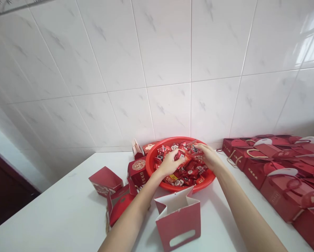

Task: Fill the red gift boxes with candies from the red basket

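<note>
A red plastic basket (pixel 182 189) holds a heap of small wrapped candies (pixel 191 171), mostly in red wrappers. Over its left half, my left hand (pixel 170 162) has its fingers closed around a red wrapped candy (pixel 182 156). My right hand (pixel 210 156) reaches in from the right side and pinches a candy in a dark and clear wrapper (pixel 193 147) near the back rim. In front of the basket, between my forearms, an opened red paper box (pixel 179 221) stands upright with its white inside showing and a slot in its front.
Rows of red gift boxes (pixel 254 171) with cord handles cover the table's right side. Left of the basket lie several more red boxes (pixel 107 180), some tipped over. The white table (pixel 67 210) meets a tiled wall (pixel 170 108) behind the basket.
</note>
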